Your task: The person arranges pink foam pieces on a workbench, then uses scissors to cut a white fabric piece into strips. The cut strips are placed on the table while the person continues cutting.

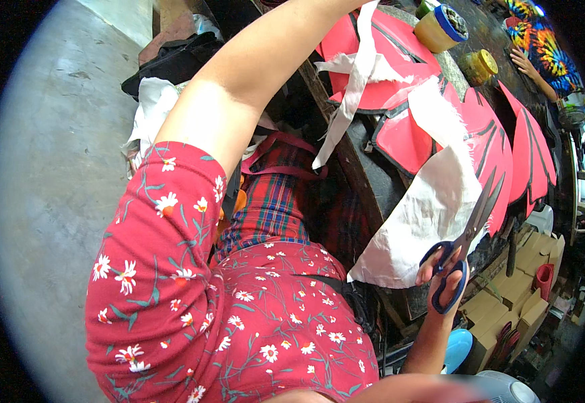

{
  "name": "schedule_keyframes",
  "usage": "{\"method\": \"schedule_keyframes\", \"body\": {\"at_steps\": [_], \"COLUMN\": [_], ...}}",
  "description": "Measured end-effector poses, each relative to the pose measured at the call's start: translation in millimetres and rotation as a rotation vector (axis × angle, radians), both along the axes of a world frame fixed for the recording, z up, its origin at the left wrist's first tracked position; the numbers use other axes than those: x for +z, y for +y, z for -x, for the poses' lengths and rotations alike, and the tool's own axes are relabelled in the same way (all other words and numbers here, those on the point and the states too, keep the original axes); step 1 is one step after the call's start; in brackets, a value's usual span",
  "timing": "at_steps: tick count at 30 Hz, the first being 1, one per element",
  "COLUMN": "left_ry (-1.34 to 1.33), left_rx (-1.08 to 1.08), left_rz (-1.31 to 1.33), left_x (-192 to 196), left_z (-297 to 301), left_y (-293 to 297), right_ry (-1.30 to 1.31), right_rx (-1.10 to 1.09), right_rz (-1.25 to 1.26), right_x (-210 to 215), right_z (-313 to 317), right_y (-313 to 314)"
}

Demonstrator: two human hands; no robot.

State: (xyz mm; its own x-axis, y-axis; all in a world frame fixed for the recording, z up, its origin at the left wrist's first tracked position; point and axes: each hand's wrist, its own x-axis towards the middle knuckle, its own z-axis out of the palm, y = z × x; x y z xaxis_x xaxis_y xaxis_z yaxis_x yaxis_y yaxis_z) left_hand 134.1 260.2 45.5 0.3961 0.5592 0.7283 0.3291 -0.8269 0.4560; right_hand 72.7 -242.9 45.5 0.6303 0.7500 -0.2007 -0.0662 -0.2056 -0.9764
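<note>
My right hand (432,270) grips blue-handled scissors (468,235), fingers through the loops. The blades point up along the edge of a large white cloth (423,215), which hangs over the side of a dark table (366,176). My left arm (252,74) reaches up across the picture and its hand passes out of view at the top edge. A long white cloth strip (353,87) hangs down from near where that hand leaves the picture. Red shaped pieces with black lines (400,138) lie on the table under and beside the cloth.
A yellow jar with a blue lid (441,25) and a smaller yellow jar (478,65) stand on the table. Another person's hand (524,64) rests at the far side. Cardboard boxes (507,295) are stacked beyond the table. Plaid fabric (276,201) lies on my lap, grey concrete floor (51,174) to the left.
</note>
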Motion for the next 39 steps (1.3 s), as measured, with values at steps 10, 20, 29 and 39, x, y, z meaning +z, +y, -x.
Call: {"method": "schedule_keyframes", "body": {"at_steps": [10, 20, 29, 39], "left_ry": [0.581, 0.378, -0.481, -0.63], "left_rx": [-0.161, -0.338, -0.914, -0.775], "left_rz": [-0.041, -0.386, 0.834, 0.612], "left_x": [18.0, -45.8, -40.7, 2.6], "left_z": [73.1, 119.4, 92.8, 197.7], "left_y": [-45.1, -122.2, -91.5, -109.9], "right_ry": [0.069, -0.23, -0.155, -0.23], "right_rx": [0.038, 0.077, 0.081, -0.089], "right_rz": [0.066, -0.107, -0.108, -0.058], "right_x": [0.6, 29.3, 11.9, 4.4], "right_z": [-1.0, -41.1, -22.7, -13.7], "right_y": [-3.1, 124.4, 115.4, 41.0]}}
